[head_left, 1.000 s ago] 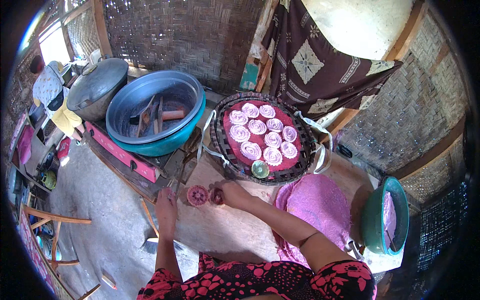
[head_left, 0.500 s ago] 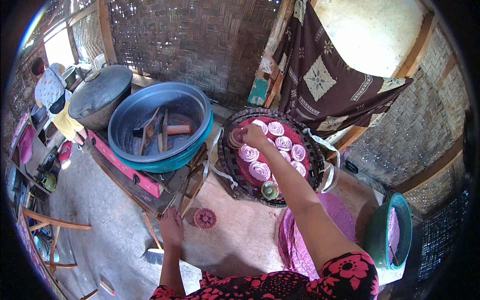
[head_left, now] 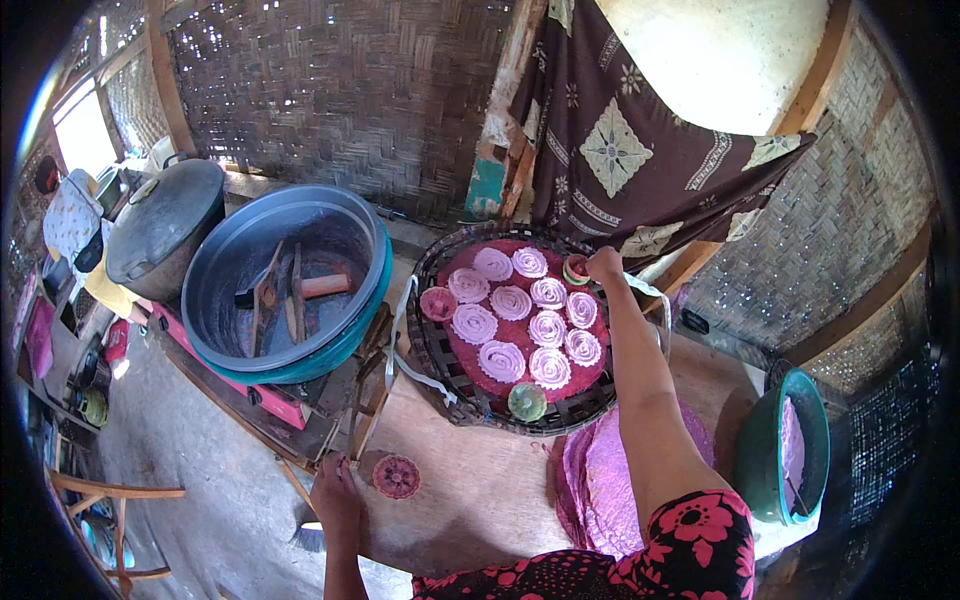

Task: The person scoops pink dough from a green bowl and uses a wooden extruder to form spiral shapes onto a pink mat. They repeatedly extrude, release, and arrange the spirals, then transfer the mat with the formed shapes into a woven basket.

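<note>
At the far right rim of a dark woven basket (head_left: 432,370), my right hand (head_left: 604,264) is closed on a small fluted mould (head_left: 576,270), greenish outside and reddish inside. Pink-red cloth or sheet (head_left: 478,362) lines the basket, and several pale pink piped swirls (head_left: 500,361) lie on it. A pinkish mould (head_left: 437,304) sits at the lining's left edge and a green mould (head_left: 527,401) at its near edge. My left hand (head_left: 337,490) rests on the table edge with its fingers laid forward, beside a reddish fluted mould (head_left: 396,476). It holds nothing that I can see.
Stacked purple-pink round sheets (head_left: 605,475) lie right of centre. A green bucket (head_left: 755,460) with pink mixture stands farther right. To the left are a large grey basin (head_left: 215,310) holding sticks and a lidded pot (head_left: 165,220). A brown patterned cloth (head_left: 590,130) hangs behind.
My right hand has moved from the left side of the basket to its far right edge with a mould. Another mould now shows at the left, and the whole view has shifted slightly.
</note>
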A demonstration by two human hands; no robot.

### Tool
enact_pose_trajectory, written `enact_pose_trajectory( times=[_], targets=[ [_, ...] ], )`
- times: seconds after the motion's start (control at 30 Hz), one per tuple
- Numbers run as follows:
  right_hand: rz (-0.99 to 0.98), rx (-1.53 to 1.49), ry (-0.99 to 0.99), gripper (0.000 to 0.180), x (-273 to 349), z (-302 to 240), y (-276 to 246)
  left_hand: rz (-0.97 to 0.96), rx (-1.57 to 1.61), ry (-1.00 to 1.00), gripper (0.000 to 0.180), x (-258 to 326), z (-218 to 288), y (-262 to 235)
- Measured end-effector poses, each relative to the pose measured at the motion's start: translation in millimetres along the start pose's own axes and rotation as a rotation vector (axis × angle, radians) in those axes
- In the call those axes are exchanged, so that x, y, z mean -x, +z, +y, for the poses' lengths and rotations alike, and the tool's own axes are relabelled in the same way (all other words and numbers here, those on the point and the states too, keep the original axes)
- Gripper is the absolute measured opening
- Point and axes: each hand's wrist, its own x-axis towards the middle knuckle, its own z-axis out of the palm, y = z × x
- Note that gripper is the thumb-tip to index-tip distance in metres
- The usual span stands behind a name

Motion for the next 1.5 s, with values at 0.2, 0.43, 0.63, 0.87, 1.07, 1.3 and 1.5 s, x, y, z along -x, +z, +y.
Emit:
enact_pose_trajectory(
  times=[0.2, 0.43, 0.63, 0.87, 1.07, 1.3, 1.5],
  targets=[
    [0.13, -0.808, 0.146, 0.02, 68.5, 6.4, -87.8, 0.035, 0.079, 0.067, 0.015, 0.5, -3.3, 1.7],
    [-1.139, -1.228, -0.296, 0.025, 325.6, 18.6, -172.2, -0.029, 0.095, 0.037, 0.011, 3.4, -16.2, 8.9],
    [-0.701, -1.184, -0.098, 0.036, 487.3, -82.0, -121.3, 0.003, 0.015, 0.047, 0.019, 1.8, -35.3, 14.3],
    [0.108, -1.126, 0.072, 0.029, 523.0, 8.4, -222.8, 0.2, 0.055, 0.4, 0.049, -4.1, 25.0, -3.6],
    [0.604, -0.978, 0.648, 0.017, 651.1, 174.8, -288.6, 0.177, 0.355, 0.712, 0.05, 7.4, 150.5, 4.5],
    [2.148, -1.232, 1.189, 0.017, 990.6, 246.5, -294.0, -0.168, 0.703, 1.078, 0.054, 80.3, 309.0, 36.4],
    [2.896, -0.628, 1.46, 0.067, 1252.8, 132.9, -261.8, -0.562, 1.089, 1.266, 0.046, 194.3, 383.3, 61.4]
  ],
)
